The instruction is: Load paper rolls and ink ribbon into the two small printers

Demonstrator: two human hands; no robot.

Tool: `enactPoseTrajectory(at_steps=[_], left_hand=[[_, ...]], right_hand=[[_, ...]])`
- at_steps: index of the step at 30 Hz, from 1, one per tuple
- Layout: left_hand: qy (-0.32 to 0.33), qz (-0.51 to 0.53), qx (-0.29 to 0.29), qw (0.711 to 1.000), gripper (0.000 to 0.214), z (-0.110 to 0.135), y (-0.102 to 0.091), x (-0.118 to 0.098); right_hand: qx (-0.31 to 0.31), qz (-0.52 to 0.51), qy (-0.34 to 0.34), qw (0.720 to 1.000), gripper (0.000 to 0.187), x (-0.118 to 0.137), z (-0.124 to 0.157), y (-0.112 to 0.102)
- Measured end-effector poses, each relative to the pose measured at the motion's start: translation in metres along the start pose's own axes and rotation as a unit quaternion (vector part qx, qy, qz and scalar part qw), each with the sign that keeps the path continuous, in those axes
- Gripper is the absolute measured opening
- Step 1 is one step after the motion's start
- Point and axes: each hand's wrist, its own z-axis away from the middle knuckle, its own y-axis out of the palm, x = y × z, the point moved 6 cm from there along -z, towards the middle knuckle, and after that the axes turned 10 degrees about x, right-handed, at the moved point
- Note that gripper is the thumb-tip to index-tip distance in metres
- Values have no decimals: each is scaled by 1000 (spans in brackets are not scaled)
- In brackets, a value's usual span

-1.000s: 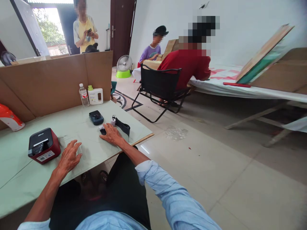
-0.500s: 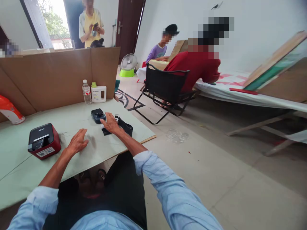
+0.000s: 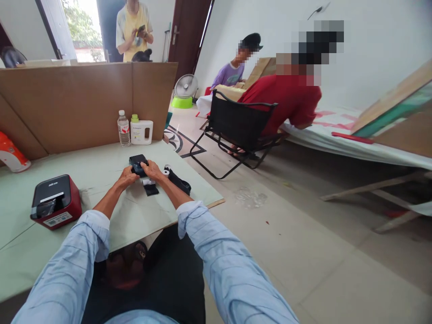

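A small dark portable printer (image 3: pixel 137 163), boxy in shape, is on the pale green tabletop (image 3: pixel 168 216). Its near left side is gripped by my left hand (image 3: pixel 126 178), fingers curled in. On its right side lies my right hand (image 3: pixel 154 171), closed with the thumb over the top edge. Just below the hands is a black flat piece (image 3: pixel 151 189) with a whitish part by it. Beside my right wrist I see a small white roll (image 3: pixel 165 172) and a black pouch-like item (image 3: pixel 179 182), partly hidden by the forearm.
A red-and-black box-shaped machine (image 3: pixel 56 202) stands to the left. Behind are a water bottle (image 3: pixel 123 130), a white jug (image 3: pixel 141 132), an orange bottle (image 3: pixel 12 153) and a cardboard screen (image 3: pixel 84 103). One person sits in a black folding chair (image 3: pixel 236 114) at right.
My left hand has moved right and forward from the bare tabletop onto the printer. My right hand has closed on the printer's right side. The view has shifted slightly.
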Motion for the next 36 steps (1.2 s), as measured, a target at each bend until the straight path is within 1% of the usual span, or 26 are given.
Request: enactPoseTrajectory(at_steps=[2, 4, 7, 9, 12, 15, 18, 20, 22, 25, 29, 32, 34, 36], left_hand=[[0, -9, -10, 1000, 36, 5, -1, -3], [3, -10, -17, 1000, 39, 13, -5, -7], [18, -9, -34, 999, 51, 31, -19, -11], [29, -8, -54, 998, 58, 49, -33, -9], [39, -9, -84, 996, 64, 83, -51, 4], [41, -3, -99, 994, 65, 120, -62, 23], [32, 12, -101, 994, 68, 149, -67, 43], [34, 17, -102, 994, 68, 160, -69, 52], [41, 14, -101, 994, 68, 166, -70, 57], [40, -15, -97, 994, 69, 169, -74, 61], [13, -94, -106, 990, 68, 172, -83, 67], [12, -149, -127, 981, 69, 174, -89, 69], [11, -184, -148, 972, 72, 175, -91, 70], [7, -210, -163, 964, 74, 173, -91, 70]], right_hand=[[-2, -8, 0, 1000, 38, 3, 1, 0], [-3, -18, -9, 1000, 39, 10, 3, -1], [-1, -33, -36, 999, 40, 27, 12, 3], [6, -49, -61, 997, 41, 40, 22, 11], [21, -86, -103, 991, 41, 57, 46, 31], [31, -105, -140, 984, 38, 69, 73, 55], [47, -101, -146, 983, 37, 76, 94, 78], [61, -96, -138, 984, 39, 78, 103, 90], [69, -85, -132, 985, 44, 80, 109, 98], [67, -62, -131, 987, 55, 80, 116, 103], [61, -48, -166, 983, 75, 77, 125, 106], [53, -46, -183, 981, 89, 72, 129, 108], [46, -44, -186, 980, 92, 69, 129, 109], [38, -42, -190, 980, 90, 68, 129, 110]])
